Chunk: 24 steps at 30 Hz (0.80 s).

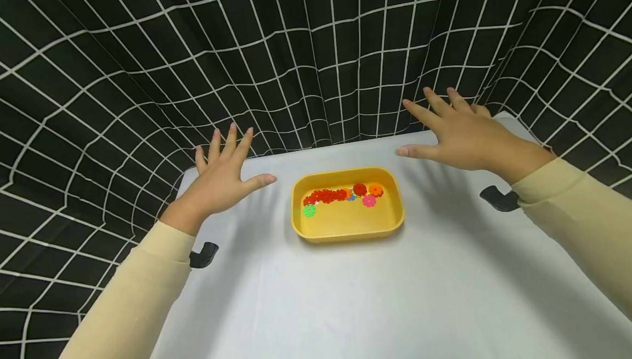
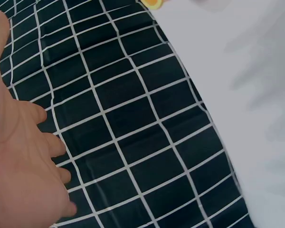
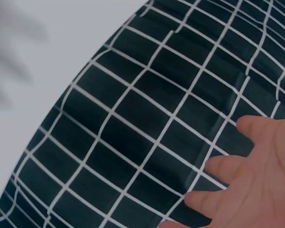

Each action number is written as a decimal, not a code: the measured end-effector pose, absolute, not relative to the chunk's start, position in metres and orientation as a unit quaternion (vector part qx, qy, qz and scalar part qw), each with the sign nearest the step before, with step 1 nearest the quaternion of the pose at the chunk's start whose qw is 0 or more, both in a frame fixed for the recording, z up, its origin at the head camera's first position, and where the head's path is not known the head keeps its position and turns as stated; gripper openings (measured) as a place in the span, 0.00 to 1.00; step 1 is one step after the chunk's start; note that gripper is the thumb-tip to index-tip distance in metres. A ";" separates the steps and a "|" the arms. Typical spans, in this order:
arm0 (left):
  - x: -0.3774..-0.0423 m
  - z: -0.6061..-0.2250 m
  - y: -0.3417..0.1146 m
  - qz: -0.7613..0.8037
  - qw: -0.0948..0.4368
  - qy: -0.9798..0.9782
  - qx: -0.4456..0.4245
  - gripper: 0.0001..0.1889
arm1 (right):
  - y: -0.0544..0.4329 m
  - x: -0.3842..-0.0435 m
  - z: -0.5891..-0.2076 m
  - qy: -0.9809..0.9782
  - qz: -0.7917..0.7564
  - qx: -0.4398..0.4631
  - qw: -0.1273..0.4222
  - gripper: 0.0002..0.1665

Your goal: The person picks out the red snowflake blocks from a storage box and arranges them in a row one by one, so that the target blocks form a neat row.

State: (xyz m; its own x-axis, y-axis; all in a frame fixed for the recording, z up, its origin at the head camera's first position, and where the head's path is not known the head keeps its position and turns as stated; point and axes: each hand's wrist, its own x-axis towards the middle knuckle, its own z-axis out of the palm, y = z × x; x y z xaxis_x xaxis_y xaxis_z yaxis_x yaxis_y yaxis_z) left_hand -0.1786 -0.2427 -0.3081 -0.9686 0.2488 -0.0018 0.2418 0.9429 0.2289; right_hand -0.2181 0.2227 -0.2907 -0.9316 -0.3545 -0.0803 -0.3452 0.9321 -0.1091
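Both the left hand (image 1: 217, 183) and the right hand (image 1: 466, 138) are held above the white table (image 1: 345, 298), spread wide, nothing gripped by either! Between them a yellow tray (image 1: 345, 226) is seen, red discs (image 1: 327, 196) bunched toward its far side, a green disc (image 1: 309, 211) laid near the left end, a pink disc (image 1: 368, 201) beside an orange disc (image 1: 376, 190) at right.

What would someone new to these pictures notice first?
Probably the yellow tray toward the far edge of the white tabletop, with colorful notched discs, many red, lying inside. Then the left hand and right hand, raised and spread on either side of it. Behind, a white-gridded black curtain stands out.
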 end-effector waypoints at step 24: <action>-0.168 -0.395 -0.235 0.599 -0.008 0.790 0.129 0.49 | 0.185 -0.212 -0.313 0.904 -0.341 -0.258 0.014 0.58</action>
State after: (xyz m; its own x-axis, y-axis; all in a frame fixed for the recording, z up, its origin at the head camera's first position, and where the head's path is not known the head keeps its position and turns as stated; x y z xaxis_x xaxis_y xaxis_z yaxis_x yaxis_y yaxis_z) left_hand -0.1681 -0.2347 -0.3949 -0.9664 0.1942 0.1682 0.2144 0.2485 0.9446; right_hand -0.2124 0.1851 -0.3131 -0.8668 -0.4756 0.1499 -0.4562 0.6351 -0.6233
